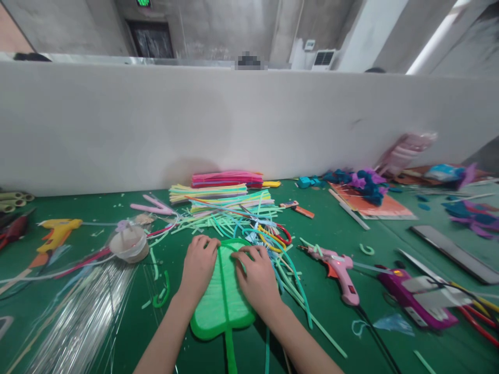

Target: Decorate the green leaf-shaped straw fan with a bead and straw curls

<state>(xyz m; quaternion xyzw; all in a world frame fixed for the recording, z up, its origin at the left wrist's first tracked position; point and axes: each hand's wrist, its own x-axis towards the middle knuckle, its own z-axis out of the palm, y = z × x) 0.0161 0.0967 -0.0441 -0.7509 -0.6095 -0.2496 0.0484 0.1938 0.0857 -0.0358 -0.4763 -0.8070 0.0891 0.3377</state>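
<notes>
Green leaf-shaped foam piece (222,306) with a long stem is lying flat on the green table (335,234) near its front edge, and both hands are pressing down on its upper part. Left hand (198,265) and right hand (255,275) are resting close together, fingers bent and flat on the leaf, not clamped around it. Just behind them a pile of coloured foam strips (230,205) is lying, and a pink glue gun (339,270) is resting to the right.
</notes>
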